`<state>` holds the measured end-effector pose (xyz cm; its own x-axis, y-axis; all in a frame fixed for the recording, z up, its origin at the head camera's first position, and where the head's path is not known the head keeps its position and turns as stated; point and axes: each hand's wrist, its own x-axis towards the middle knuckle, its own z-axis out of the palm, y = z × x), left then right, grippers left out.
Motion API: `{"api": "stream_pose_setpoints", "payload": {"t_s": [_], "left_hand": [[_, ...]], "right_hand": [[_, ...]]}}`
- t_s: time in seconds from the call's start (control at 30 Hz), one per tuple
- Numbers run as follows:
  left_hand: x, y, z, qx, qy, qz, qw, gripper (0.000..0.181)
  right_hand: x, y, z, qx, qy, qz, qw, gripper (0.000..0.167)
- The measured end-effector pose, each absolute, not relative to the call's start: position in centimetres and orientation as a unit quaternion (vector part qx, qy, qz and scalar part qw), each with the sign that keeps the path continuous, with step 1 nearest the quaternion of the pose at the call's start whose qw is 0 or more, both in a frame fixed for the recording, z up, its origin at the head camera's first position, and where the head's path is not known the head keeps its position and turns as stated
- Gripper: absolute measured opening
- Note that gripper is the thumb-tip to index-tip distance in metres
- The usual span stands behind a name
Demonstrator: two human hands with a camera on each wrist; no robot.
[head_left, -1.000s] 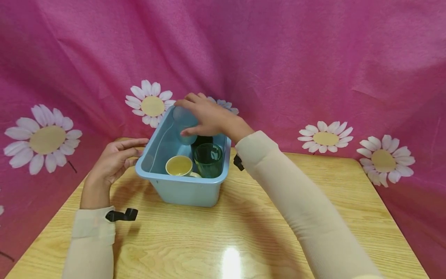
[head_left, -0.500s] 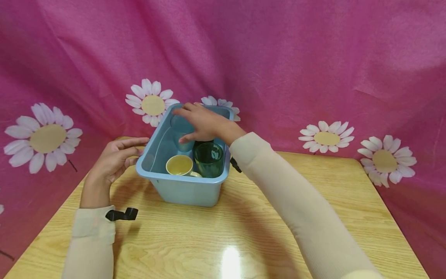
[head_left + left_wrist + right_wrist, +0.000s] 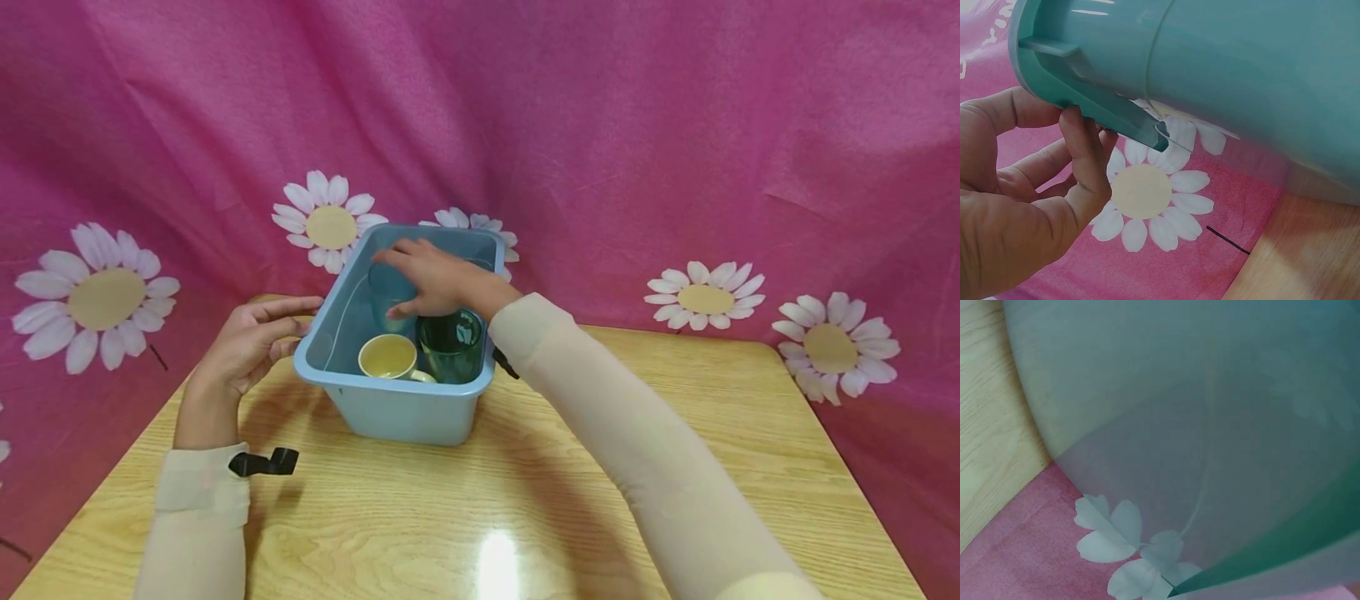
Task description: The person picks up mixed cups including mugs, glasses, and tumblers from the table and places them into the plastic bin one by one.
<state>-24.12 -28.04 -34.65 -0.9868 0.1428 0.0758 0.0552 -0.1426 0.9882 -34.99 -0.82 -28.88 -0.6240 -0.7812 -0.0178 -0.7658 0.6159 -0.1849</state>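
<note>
A light blue plastic tub [image 3: 405,417] stands on the wooden table. My left hand [image 3: 243,350] is at its left rim; in the left wrist view, thumb and index finger [image 3: 1013,112] pinch the rim's outer edge. Inside the tub, my right hand [image 3: 435,275] holds a clear bluish glass [image 3: 390,292] near its top, thumb on the near side, fingers beyond. At the near end sit a yellow cup [image 3: 387,357], its handle to the right, and a dark green glass [image 3: 450,346]. A dark item behind the green glass is mostly hidden by my right hand.
The light wood table [image 3: 360,533] extends in front of and to the right of the tub. A pink cloth [image 3: 600,150] with white daisies hangs close behind the tub and along both sides.
My right hand has come down and slightly nearer with the clear bluish glass, which now sits lower in the tub. My left hand has stayed at the rim.
</note>
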Motion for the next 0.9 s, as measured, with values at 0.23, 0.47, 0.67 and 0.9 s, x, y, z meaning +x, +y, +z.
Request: {"api": "stream_pose_setpoints", "payload": {"t_s": [0.23, 0.47, 0.67, 0.9], "left_hand": [[-24.2, -28.2, -34.8, 0.078, 0.653, 0.753, 0.028, 0.031], [-24.2, -28.2, -34.7, 0.079, 0.654, 0.752, 0.027, 0.031], [-24.3, -28.2, -34.7, 0.081, 0.655, 0.751, 0.028, 0.031], [-24.3, -28.2, -34.8, 0.075, 0.661, 0.746, 0.029, 0.030]], "right_hand": [[-34.9, -1.1, -29.5, -0.434, 0.896, -0.077, 0.051, 0.084], [-35.1, -1.4, -30.0, -0.465, 0.883, -0.044, 0.049, 0.085], [-35.5, -1.5, -30.3, -0.477, 0.876, -0.044, 0.054, 0.085], [-36.1, -1.4, -31.2, -0.483, 0.871, -0.065, 0.064, 0.087]]}}
